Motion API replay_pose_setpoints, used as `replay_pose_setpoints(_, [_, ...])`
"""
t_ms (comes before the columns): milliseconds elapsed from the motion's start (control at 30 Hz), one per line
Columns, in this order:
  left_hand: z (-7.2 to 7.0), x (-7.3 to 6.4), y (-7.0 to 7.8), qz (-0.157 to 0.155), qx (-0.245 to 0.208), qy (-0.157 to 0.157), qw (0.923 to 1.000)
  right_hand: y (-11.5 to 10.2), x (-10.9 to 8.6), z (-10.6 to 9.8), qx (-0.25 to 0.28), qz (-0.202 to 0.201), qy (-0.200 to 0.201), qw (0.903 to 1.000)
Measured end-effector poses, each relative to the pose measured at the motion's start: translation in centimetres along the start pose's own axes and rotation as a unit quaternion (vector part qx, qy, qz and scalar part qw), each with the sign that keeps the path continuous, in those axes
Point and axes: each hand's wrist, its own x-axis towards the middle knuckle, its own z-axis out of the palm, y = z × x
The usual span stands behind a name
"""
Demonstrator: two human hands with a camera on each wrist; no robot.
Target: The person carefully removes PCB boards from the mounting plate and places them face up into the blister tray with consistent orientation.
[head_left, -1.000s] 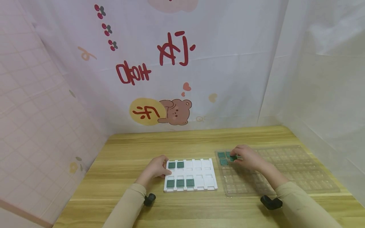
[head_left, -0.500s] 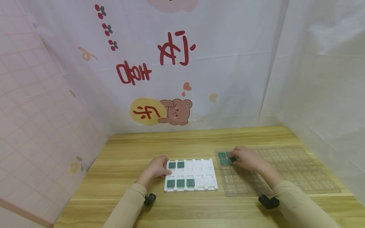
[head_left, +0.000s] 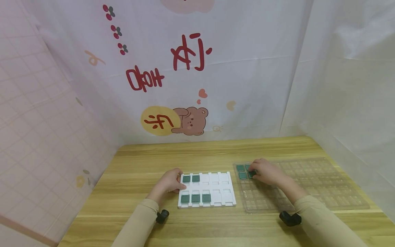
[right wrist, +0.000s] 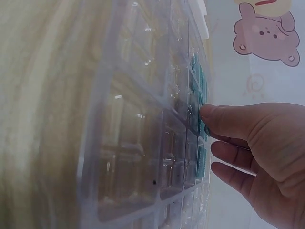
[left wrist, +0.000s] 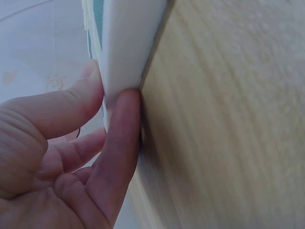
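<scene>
My left hand (head_left: 168,181) grips the left edge of a white tray (head_left: 203,187), its thumb on the top side and fingers along the side and under the edge, as the left wrist view shows. Several square green circuit boards (head_left: 195,198) lie in the tray's pockets, two in the far row and the others in the near row. My right hand (head_left: 267,172) pinches one green circuit board (head_left: 251,174) at the far left of a clear plastic tray (right wrist: 128,78). Its fingers partly cover that board. Beside it, more green boards (head_left: 242,175) lie in the left compartments.
Both trays lie on a wood-grain table (head_left: 197,226), the clear one right of the white one. A white printed curtain (head_left: 247,85) hangs behind the table, and sheets rise at both sides. Black wrist mounts (head_left: 290,218) sit under the forearms.
The green board in my right hand has come down from a raised position into a compartment of the clear tray. My left hand and the white tray stay almost in place.
</scene>
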Motion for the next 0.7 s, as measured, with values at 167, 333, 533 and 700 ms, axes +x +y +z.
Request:
replay_pose_setpoints(167, [0.04, 0.01, 0.18, -0.002, 0.002, 0.002, 1.0, 0.04, 0.05, -0.1, 0.001, 0.004, -0.005, 1.0])
replay_pose_setpoints(333, [0.12, -0.1, 0.36, 0.002, 0.012, 0.004, 0.9999, -0.02, 0.15, -0.37, 0.002, 0.004, -0.011, 0.9999])
replay_pose_setpoints(533, [0.12, -0.05, 0.36, 0.001, 0.013, 0.005, 0.9999, 0.1, 0.15, -0.54, 0.001, 0.0, -0.007, 1.0])
replay_pose_setpoints(700, [0.18, 0.12, 0.38, -0.001, 0.011, 0.004, 0.9999, 0.34, 0.23, -0.62, 0.001, -0.003, -0.006, 1.0])
